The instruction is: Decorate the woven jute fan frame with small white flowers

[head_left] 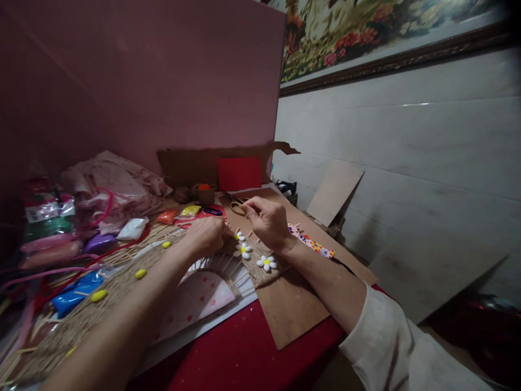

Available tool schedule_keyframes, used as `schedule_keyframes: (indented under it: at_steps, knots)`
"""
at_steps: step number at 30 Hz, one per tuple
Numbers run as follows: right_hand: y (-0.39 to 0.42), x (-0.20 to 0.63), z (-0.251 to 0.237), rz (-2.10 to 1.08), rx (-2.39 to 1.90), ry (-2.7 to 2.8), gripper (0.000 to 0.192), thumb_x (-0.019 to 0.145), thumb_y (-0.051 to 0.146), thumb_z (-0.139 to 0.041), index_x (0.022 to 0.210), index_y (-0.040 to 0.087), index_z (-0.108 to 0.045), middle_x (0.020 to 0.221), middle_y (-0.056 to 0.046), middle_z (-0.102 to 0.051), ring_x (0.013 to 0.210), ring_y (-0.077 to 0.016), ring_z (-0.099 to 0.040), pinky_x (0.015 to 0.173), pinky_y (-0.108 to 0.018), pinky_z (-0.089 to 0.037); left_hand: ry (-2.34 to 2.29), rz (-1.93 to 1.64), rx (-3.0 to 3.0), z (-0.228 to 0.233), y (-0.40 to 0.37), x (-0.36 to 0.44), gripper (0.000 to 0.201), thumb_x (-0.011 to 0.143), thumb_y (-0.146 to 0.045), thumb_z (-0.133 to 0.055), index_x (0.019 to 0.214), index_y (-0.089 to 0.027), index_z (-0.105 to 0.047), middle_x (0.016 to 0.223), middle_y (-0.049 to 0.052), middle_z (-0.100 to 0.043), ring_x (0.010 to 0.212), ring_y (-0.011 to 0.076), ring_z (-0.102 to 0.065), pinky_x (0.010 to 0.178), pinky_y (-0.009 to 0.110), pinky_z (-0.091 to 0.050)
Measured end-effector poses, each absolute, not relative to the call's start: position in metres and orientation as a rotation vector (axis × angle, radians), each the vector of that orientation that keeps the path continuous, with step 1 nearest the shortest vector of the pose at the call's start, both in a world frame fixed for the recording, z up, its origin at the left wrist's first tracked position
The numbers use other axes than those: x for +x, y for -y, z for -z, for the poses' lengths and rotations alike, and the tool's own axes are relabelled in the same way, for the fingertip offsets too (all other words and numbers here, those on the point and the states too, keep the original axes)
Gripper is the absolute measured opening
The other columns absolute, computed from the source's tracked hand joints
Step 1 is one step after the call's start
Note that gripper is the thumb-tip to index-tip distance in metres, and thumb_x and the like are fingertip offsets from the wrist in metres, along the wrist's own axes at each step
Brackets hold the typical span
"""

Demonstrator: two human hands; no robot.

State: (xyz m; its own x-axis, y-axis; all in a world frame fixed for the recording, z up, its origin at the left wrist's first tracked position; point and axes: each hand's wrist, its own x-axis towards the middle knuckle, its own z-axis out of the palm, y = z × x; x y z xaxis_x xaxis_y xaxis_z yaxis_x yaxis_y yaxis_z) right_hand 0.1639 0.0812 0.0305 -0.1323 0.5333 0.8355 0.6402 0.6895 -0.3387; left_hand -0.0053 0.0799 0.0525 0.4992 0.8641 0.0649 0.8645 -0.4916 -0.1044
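Both hands work at the top edge of a fan-shaped woven piece, jute-like cord wound over thin wooden sticks, lying on a brown board atop the red table. Left hand rests knuckles-up on the weave's upper left rim, fingers curled under; can't tell what, if anything, it grips. Right hand hovers just above the rim w/ thumb and forefinger pinched together near the stick ends; whatever's pinched is too small to make out. Three white flowers w/ yellow centres sit on the weave btwn the hands: a small one by the left fingertips, a middle one, and a larger one just below the right wrist. Pale pink dotted paper shows under the fan's inner curve. Scissors w/ tan handles lie just beyond the right hand. A strip w/ multicolour dots pokes out behind the right forearm. To the left, a wider woven band runs toward the cam, w/ yellow oval beads on it. Further left: blue packet, purple packet, white packet, orange and yellow packets nearer the back. Small brown cup and a red card stand vs. torn cardboard at the back wall.
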Motion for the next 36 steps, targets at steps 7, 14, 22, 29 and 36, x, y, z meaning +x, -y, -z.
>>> schedule_keyframes:
  at_steps: [7, 14, 22, 29, 36]
  knots:
    - [-0.077, 0.164, -0.034, 0.082, -0.945, 1.787, 0.022, 0.091, 0.031, -0.048, 0.08, 0.018, -0.062, 0.07, -0.002, -0.066, 0.062, -0.0121, -0.057, 0.058, -0.023, -0.036, 1.765, 0.757, -2.663, -0.048, -0.089, -0.009, 0.021, 0.072, -0.023, -0.059, 0.085, -0.021, -0.075, 0.064, 0.007, -0.065, 0.06, 0.0186, -0.054, 0.057, 0.029, -0.033]
    - [-0.073, 0.162, -0.037, -0.006, -0.942, 1.766, 0.024, 0.094, 0.027, -0.039, 0.086, 0.018, -0.06, 0.068, -0.001, -0.065, 0.059, -0.0117, -0.057, 0.059, -0.022, -0.038, 2.077, 2.488, -2.533, -0.064, -0.073, 0.001, 0.026, 0.053, -0.009, -0.068, 0.078, -0.01, -0.063, 0.059, -0.002, -0.057, 0.047, 0.0075, -0.047, 0.047, 0.021, -0.033]
    - [-0.072, 0.16, -0.033, -0.021, -0.787, 1.9, 0.02, 0.088, 0.032, -0.054, 0.076, 0.018, -0.062, 0.069, -0.001, -0.062, 0.063, -0.012, -0.053, 0.058, -0.023, -0.037, 1.96, 2.844, -2.479, -0.056, -0.057, 0.008, 0.031, 0.062, -0.034, -0.077, 0.063, -0.01, -0.058, 0.056, 0.003, -0.061, 0.053, 0.0127, -0.06, 0.054, 0.024, -0.048]
    - [-0.071, 0.158, -0.032, -0.06, -0.705, 1.96, 0.015, 0.082, 0.031, -0.063, 0.088, 0.017, -0.06, 0.079, -0.003, -0.063, 0.068, -0.0134, -0.055, 0.06, -0.025, -0.041, 1.832, 3.16, -2.519, -0.049, -0.047, 0.008, 0.038, 0.062, -0.041, -0.078, 0.081, -0.009, -0.067, 0.058, -0.001, -0.056, 0.045, 0.0048, -0.046, 0.039, 0.016, -0.03]
    - [-0.072, 0.156, -0.028, -0.02, -0.707, 1.981, 0.011, 0.083, 0.024, -0.059, 0.091, 0.017, -0.059, 0.081, -0.003, -0.062, 0.07, -0.0138, -0.055, 0.065, -0.026, -0.042, 1.795, 3.205, -2.58, -0.049, -0.048, 0.01, 0.025, 0.062, -0.023, -0.078, 0.079, -0.008, -0.068, 0.068, 0.004, -0.064, 0.052, 0.0067, -0.052, 0.045, 0.018, -0.036]
